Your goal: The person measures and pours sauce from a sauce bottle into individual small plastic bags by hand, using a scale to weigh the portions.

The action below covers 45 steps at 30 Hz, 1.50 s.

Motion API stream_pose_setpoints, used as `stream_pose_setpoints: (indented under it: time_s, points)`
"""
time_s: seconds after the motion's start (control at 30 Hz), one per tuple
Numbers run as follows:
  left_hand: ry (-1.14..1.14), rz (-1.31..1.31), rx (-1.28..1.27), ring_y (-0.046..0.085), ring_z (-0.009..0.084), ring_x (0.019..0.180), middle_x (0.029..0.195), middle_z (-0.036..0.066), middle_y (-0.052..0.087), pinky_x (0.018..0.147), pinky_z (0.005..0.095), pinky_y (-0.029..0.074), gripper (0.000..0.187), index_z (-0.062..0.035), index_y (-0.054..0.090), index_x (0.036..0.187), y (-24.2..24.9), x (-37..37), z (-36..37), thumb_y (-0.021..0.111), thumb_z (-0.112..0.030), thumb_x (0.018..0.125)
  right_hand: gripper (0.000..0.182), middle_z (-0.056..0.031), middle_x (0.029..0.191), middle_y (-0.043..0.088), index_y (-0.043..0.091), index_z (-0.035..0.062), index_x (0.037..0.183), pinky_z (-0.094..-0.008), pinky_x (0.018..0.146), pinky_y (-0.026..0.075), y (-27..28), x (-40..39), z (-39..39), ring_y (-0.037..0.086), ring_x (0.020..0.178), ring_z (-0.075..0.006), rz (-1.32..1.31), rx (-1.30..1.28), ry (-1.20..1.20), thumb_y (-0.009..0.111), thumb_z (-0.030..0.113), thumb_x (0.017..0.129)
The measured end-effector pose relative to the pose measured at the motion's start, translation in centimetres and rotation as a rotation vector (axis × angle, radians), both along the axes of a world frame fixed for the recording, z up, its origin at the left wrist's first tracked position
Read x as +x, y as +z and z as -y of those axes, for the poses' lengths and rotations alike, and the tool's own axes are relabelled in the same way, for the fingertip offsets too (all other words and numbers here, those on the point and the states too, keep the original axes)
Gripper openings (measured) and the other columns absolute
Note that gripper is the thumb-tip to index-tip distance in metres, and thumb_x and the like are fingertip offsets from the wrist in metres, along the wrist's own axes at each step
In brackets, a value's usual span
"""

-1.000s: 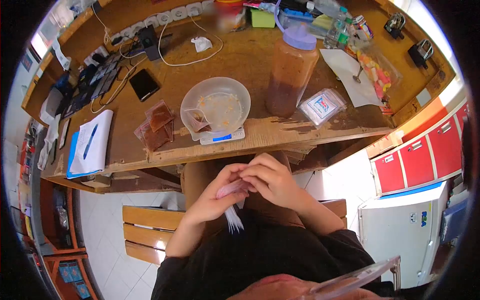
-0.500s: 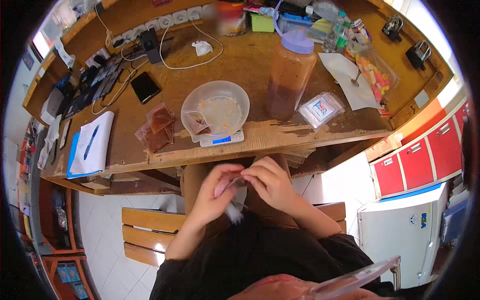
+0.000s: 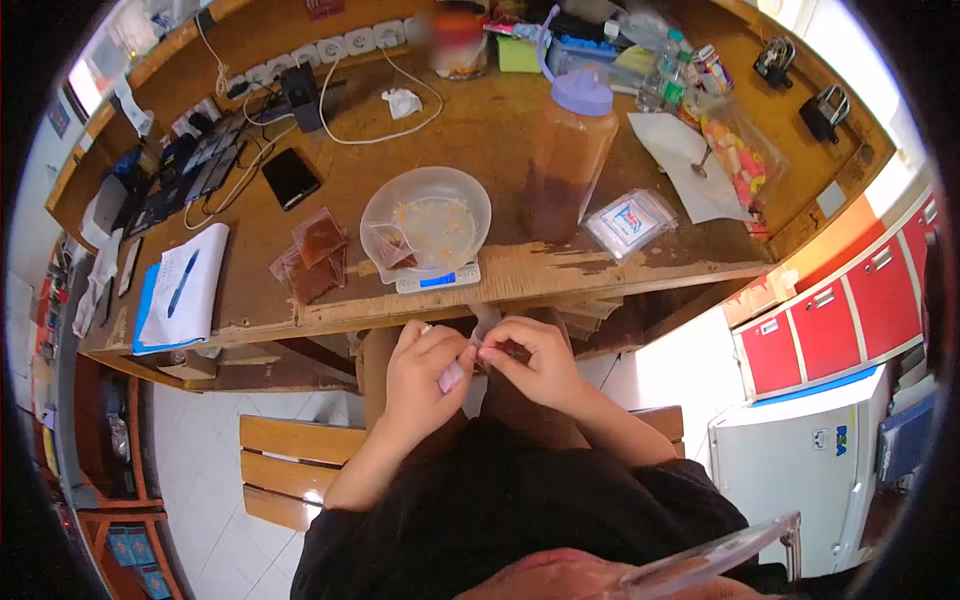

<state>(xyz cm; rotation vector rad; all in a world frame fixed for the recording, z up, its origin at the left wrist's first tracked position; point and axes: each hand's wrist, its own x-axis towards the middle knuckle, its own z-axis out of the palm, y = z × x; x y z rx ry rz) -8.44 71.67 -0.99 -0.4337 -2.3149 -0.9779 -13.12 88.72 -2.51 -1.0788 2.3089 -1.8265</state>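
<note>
Above my lap, just below the table edge, my left hand [image 3: 425, 372] is closed around a crumpled, pale pink plastic piece [image 3: 451, 377]. My right hand [image 3: 533, 362] pinches a small clear plastic bag [image 3: 486, 318] close to the left fingertips; part of it sticks up between the hands. On the table ahead, a translucent plastic bowl [image 3: 455, 190] rests on a digital scale [image 3: 462, 279] with a lit blue display. A small bag with brown content [image 3: 397, 252] leans inside the bowl, among orange crumbs. Flat packets of reddish-brown powder [image 3: 318, 262] lie left of it.
A tall bottle with a lavender lid [image 3: 572, 150] stands right of the bowl, beside a pack of clear bags [image 3: 632, 222]. Further left are a phone [image 3: 291, 177] and a notebook with a pen [image 3: 190, 290]. A wooden bench [image 3: 300, 470] is under me.
My left hand has turned, its back now facing up more. The clear plastic, hanging below the hands before, now sticks up between them toward the table. The view has shifted slightly.
</note>
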Motion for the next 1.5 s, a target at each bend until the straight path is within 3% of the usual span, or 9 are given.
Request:
stream_pose_setpoints:
  time_s: [0.33, 0.43, 0.73, 0.8, 0.9, 1.0, 1.07, 1.2, 1.5]
  points:
    - [0.202, 0.027, -0.147, 0.052, 0.0287, 0.068, 0.067, 0.007, 0.055, 0.06, 0.038, 0.045, 0.014, -0.0061, 0.057, 0.062, 0.7, 0.8, -0.3, 0.07, -0.009, 0.06, 0.017, -0.0162, 0.102, 0.054, 0.056, -0.0009, 0.084, -0.041, 0.078, 0.044, 0.1, 0.8, 0.5, 0.052, 0.092, -0.0343, -0.448, 0.193, -0.263, 0.066, 0.001, 0.07]
    - [0.036, 0.102, -0.124, 0.053, 0.0288, 0.072, 0.075, 0.008, 0.057, 0.064, 0.0374, 0.046, 0.013, -0.006, 0.058, 0.068, 1.5, 0.8, -0.8, 0.07, -0.008, 0.062, 0.033, -0.0202, 0.134, 0.043, 0.063, -0.0001, 0.1, -0.0444, 0.099, 0.038, 0.4, 0.9, 0.2, 0.045, 0.116, -0.0392, -0.533, 0.24, -0.149, 0.071, 0.003, 0.068]
    - [-0.116, -0.039, -0.354, 0.056, 0.0304, 0.089, 0.106, 0.01, 0.061, 0.08, 0.0397, 0.045, 0.053, -0.0043, 0.056, 0.113, 2.4, -0.9, 0.5, 0.078, -0.016, 0.065, 0.021, -0.0174, 0.122, 0.052, 0.066, 0.0066, 0.093, -0.042, 0.097, 0.038, 3.2, -1.5, -1.3, 0.048, 0.114, -0.0334, -0.431, 0.01, -0.028, 0.07, 0.004, 0.072]
    - [-0.115, -0.114, -0.159, 0.056, 0.0312, 0.091, 0.111, 0.01, 0.059, 0.082, 0.0385, 0.045, 0.058, -0.0046, 0.055, 0.115, 2.4, -1.4, 1.2, 0.08, -0.015, 0.064, 0.015, -0.0126, 0.103, 0.059, 0.065, 0.0051, 0.091, -0.0396, 0.088, 0.041, 3.2, -5.9, -1.4, 0.054, 0.101, -0.0294, -0.654, -0.274, -0.41, 0.068, 0.005, 0.075]
    - [-0.266, 0.039, 0.203, 0.057, 0.0227, 0.094, 0.114, 0.01, 0.057, 0.079, 0.0325, 0.045, 0.064, -0.003, 0.051, 0.122, 2.1, -1.8, 1.2, 0.081, -0.011, 0.066, 0.062, -0.0155, 0.104, 0.061, 0.052, -0.0006, 0.114, -0.0415, 0.095, 0.041, 4.8, -13.4, -1.8, 0.055, 0.107, -0.032, -0.556, -0.231, -0.94, 0.083, 0.026, 0.067]
    - [-0.462, 0.283, 0.539, 0.055, 0.0151, 0.097, 0.113, 0.009, 0.055, 0.08, 0.0267, 0.044, 0.07, -0.0017, 0.043, 0.13, 2.1, -2.8, 1.9, 0.079, -0.007, 0.07, 0.085, -0.0197, 0.113, 0.057, 0.045, -0.0029, 0.121, -0.0407, 0.101, 0.038, 5.6, -17.0, -2.5, 0.051, 0.115, -0.0325, -0.048, -0.286, -0.343, 0.088, 0.034, 0.058]
    - [-0.656, 0.34, 0.711, 0.055, 0.0154, 0.097, 0.11, 0.009, 0.056, 0.083, 0.0262, 0.044, 0.076, -0.0022, 0.036, 0.134, 2.9, -3.5, 2.0, 0.078, -0.003, 0.071, 0.086, -0.0159, 0.124, 0.053, 0.045, 0.0002, 0.123, -0.0375, 0.096, 0.042, 6.4, -15.7, -2.6, 0.053, 0.114, -0.0253, -0.063, -0.117, -0.421, 0.09, 0.03, 0.057]
    - [-0.706, 0.433, 0.811, 0.055, 0.014, 0.098, 0.105, 0.007, 0.057, 0.084, 0.0269, 0.044, 0.079, -0.004, 0.028, 0.138, 3.7, -3.9, 3.2, 0.076, -0.007, 0.074, 0.086, -0.0173, 0.121, 0.052, 0.048, 0.0014, 0.12, -0.0457, 0.099, 0.037, 7.0, -11.9, -2.2, 0.049, 0.114, -0.0357, -0.683, 0.072, -0.481, 0.088, 0.028, 0.05]
    - [-0.686, 0.601, 0.977, 0.058, 0.0179, 0.097, 0.106, 0.008, 0.056, 0.085, 0.0304, 0.047, 0.087, -0.0032, 0.028, 0.137, 5.1, -4.2, 2.9, 0.08, -0.02, 0.07, 0.034, -0.0024, 0.112, 0.059, 0.058, 0.0119, 0.11, -0.0464, 0.099, 0.038, 13.0, -9.7, -4.6, 0.053, 0.109, -0.0208, -1.56, 0.401, -0.423, 0.056, 0.013, 0.076]
